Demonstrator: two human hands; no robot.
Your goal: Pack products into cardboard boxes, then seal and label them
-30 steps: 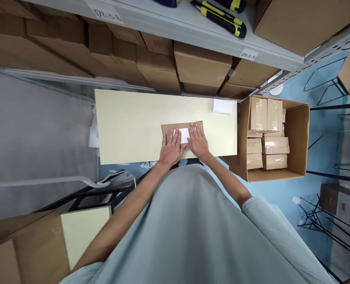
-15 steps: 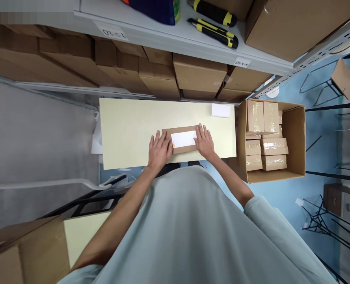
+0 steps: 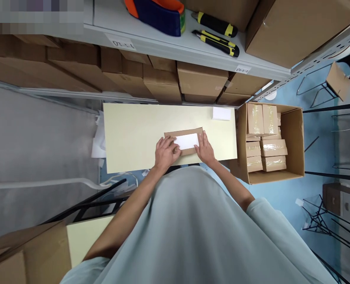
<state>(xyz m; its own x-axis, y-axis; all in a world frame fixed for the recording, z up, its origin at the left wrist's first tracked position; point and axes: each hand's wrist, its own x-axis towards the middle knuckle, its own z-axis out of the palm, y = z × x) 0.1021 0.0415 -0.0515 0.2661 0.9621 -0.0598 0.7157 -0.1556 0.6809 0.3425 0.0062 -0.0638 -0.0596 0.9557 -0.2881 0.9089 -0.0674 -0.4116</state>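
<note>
- Left shelf tag (image 3: 120,41): begins "D2-5"; last character unclear.
- Left hand (image 3: 166,152): grip curled at the white label's (image 3: 187,141) left end, which it hides; pinching, cannot tell.
- Cardboard piece (image 3: 189,151): on the tabletop (image 3: 133,134), under the label.
- Right hand (image 3: 205,150): grip loose, fingers laid along cardboard's right end.
- Right tag (image 3: 242,69): seemingly "D2-5-5".

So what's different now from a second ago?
The left hand moved left off the middle of the white slip; it now curls at the left end, grip unclear. The right hand shifted right to the other end. The cardboard piece stays beneath, on the table.
</note>
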